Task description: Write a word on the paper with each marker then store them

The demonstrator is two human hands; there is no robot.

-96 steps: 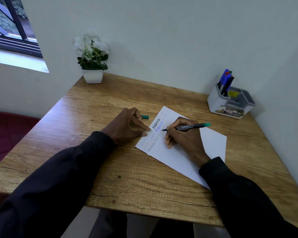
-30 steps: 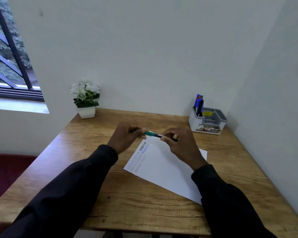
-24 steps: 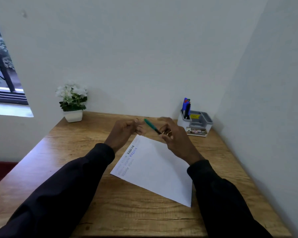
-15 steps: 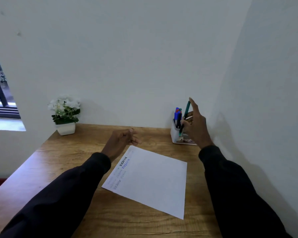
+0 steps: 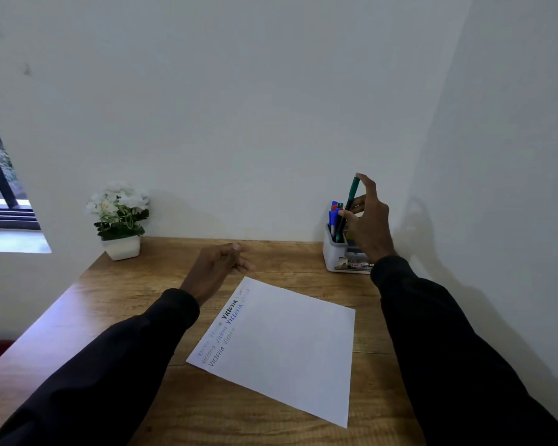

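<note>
The marker [image 5: 352,192] is dark green. The paper [image 5: 290,352] is white, its left-edge words black, blue and faint grey. The bench [image 5: 126,300] is brown woodgrain. The holder [image 5: 331,259] is pale grey, its stored markers [image 5: 333,216] blue and red.

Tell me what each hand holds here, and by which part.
The right hand grips the green marker at its middle, with the index fingertip on its top end. The left hand holds nothing.

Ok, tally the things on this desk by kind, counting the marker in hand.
Paper: 1
Potted plant: 1
Organiser: 1
Green marker, in right hand: 1
Total: 4, stored markers too bunched to count.
</note>
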